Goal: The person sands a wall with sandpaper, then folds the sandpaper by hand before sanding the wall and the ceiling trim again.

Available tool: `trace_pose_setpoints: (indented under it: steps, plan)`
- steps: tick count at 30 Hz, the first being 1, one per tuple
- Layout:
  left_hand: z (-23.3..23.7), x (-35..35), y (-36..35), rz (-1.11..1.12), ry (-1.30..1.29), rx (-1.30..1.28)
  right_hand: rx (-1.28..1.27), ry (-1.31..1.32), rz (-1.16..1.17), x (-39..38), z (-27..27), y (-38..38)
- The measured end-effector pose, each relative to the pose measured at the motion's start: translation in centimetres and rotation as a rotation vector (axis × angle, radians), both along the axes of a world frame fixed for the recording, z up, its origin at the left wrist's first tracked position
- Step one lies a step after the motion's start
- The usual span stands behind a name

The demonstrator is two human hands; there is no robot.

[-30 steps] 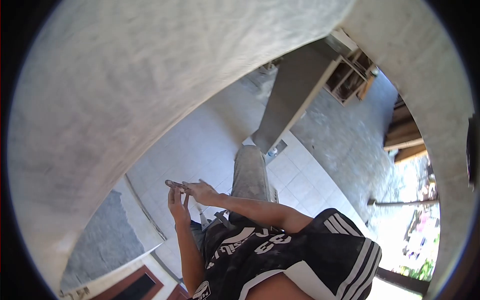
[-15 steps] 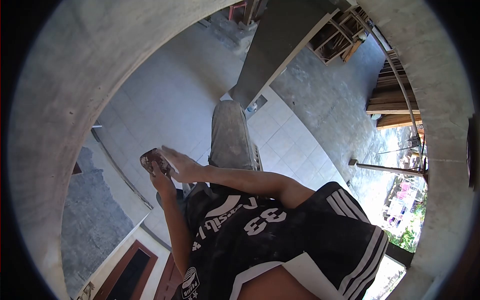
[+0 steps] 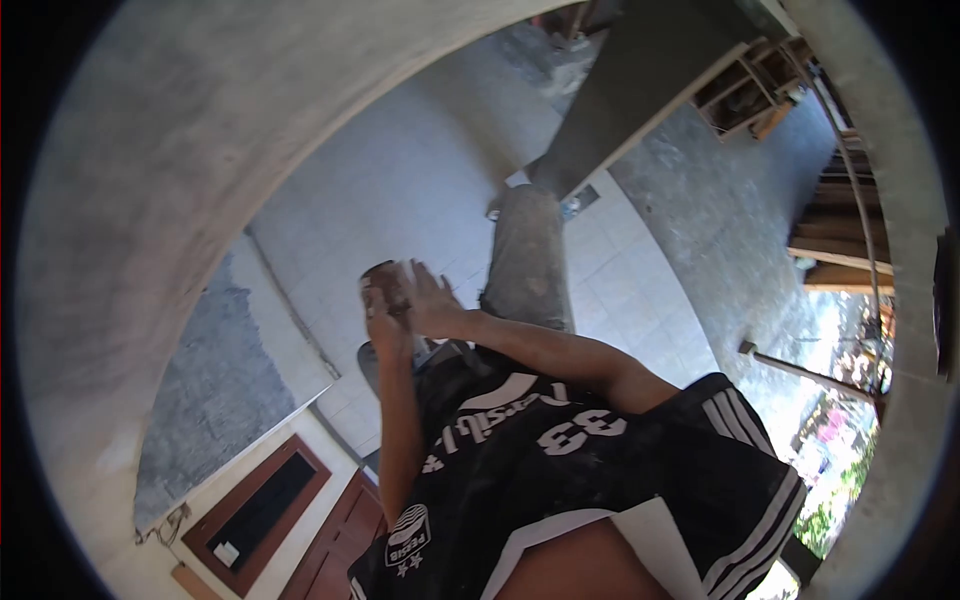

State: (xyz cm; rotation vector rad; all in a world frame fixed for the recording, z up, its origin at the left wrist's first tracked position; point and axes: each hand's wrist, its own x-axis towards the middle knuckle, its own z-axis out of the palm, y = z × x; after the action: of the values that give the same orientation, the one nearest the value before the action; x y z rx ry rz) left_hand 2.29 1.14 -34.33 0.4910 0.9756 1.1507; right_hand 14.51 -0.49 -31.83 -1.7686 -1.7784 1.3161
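Note:
A reddish-brown, block-like object [image 3: 394, 286] with pale patches is held upright by my left hand [image 3: 383, 322], its fingers over the near face. Close against the object's right side is my right hand [image 3: 434, 308], fingers spread and slightly blurred; whether the palm touches it cannot be told. Both hands are out over the pale tiled floor, left of a raised trouser leg [image 3: 528, 255]. Below them is the black jersey [image 3: 600, 480] with white lettering.
A dark panel or wall [image 3: 625, 95] stands beyond the knee. Stacked timber [image 3: 840, 245] and a wooden frame [image 3: 740, 95] are at the right. A brown-framed window [image 3: 258, 513] is at lower left, and a curved concrete edge [image 3: 200, 190] surrounds the view.
The whole view has shifted, so hands and body appear further right. The fingers of my right hand are now more spread beside the block. My left hand still holds it.

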Motion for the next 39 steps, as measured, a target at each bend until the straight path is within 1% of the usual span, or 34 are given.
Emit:
trace_pose_setpoints:
  steps: [1, 3, 4, 6, 9, 12, 13, 16, 19, 22, 23, 26, 29, 31, 32, 34, 35, 37, 38, 39]
  plan:
    - [0.1, 0.1, 0.1, 0.042, 0.018, -0.038, 0.101, 0.03, -0.087, -0.2, -0.4, 0.2]
    - [1.0, -0.1, -0.1, 0.041, 0.1, -0.062, 0.226, 0.015, 0.036, 0.6, -0.3, 0.1]
    - [0.9, -0.2, -0.1, 0.086, 0.055, -0.065, 0.161, -0.031, 0.095, 0.6, -0.8, 0.3]
    - [-0.9, -1.1, -0.1, 0.039, 0.108, -0.075, 0.028, -0.137, 0.203, 0.3, -2.5, 0.7]
    - [1.2, -0.5, 0.0, 0.15, -0.006, -0.149, 0.17, 0.073, 0.003, 0.9, 0.4, 0.9]
    - [2.1, -0.5, 0.2, 0.124, 0.09, -0.164, -0.101, -0.172, 0.33, 1.2, 0.1, 0.9]
    - [1.8, -0.5, 0.1, 0.145, 0.062, -0.179, -0.227, -0.207, 0.306, 0.8, -0.4, 1.4]
    - [1.6, -0.7, 0.3, 0.132, 0.064, -0.143, 0.04, 0.052, 0.024, 1.3, -0.5, 0.8]
    - [1.5, -0.8, 0.5, 0.112, -0.004, -0.075, 0.087, -0.048, 0.252, 1.5, 0.4, 0.6]
    - [2.2, -0.8, 0.8, 0.125, -0.053, -0.08, -0.192, -0.228, 0.362, 0.9, -1.3, 0.7]
    - [2.3, -0.9, 1.1, 0.135, -0.022, -0.092, -0.063, -0.144, 0.189, 0.8, -1.7, 0.0]
    - [1.7, -1.3, 1.5, 0.151, 0.036, -0.107, 0.265, 0.146, -0.073, 0.7, -0.6, -0.3]
    - [1.7, -1.7, 1.5, 0.117, 0.062, -0.104, 0.107, -0.239, 0.335, 0.6, -0.5, 0.0]
    - [2.5, -1.7, 1.5, 0.106, 0.13, -0.149, 0.034, -0.247, 0.256, 0.2, -1.1, -0.2]
    - [2.6, -1.6, 1.7, 0.094, 0.129, -0.117, 0.002, -0.253, 0.215, 0.1, -1.3, -0.1]
    - [2.5, -1.6, 1.6, 0.079, 0.121, -0.056, 0.146, -0.111, 0.12, 0.3, -0.6, -0.3]
    - [2.4, -1.5, 1.4, 0.069, 0.124, -0.066, 0.218, -0.039, 0.075, 0.3, -0.3, -0.4]
    - [2.6, -1.2, 1.2, 0.05, 0.131, -0.082, 0.074, -0.084, 0.27, 0.2, -1.3, -0.2]
    - [2.8, -1.3, 1.1, 0.014, 0.19, -0.081, 0.005, -0.105, 0.365, 0.0, -1.8, 0.0]
    - [3.0, -1.6, 0.9, -0.022, 0.249, -0.076, -0.002, -0.008, 0.314, 0.0, -2.6, 0.0]
